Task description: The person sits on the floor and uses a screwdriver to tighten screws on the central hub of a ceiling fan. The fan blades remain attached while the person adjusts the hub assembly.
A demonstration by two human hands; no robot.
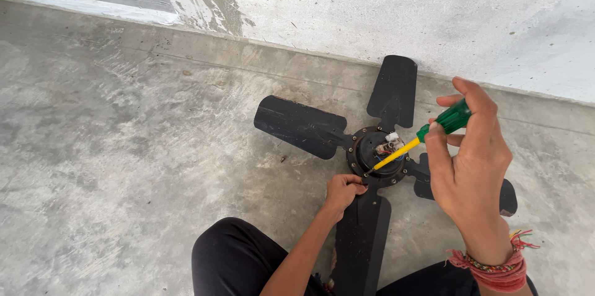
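Right hand (469, 166) pinches a screwdriver (421, 136) by its green handle — long axis slants, yellow shaft pointing down-left, tip on the rim of the fan's (372, 166) black hub. Left hand (343, 189) has its fingers curled closed on the hub's near edge. Fan lies flat, blades spread, on a bare concrete floor (124, 147) — just beside a stained grey wall (403, 4).

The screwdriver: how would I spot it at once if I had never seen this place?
Find the black five-bladed ceiling fan lying on the grey concrete floor near the wall. Above its round hub, the right hand holds the screwdriver slanting down to the hub's rim. Its green handle and yellow shaft are the only bright colours against the dark fan.
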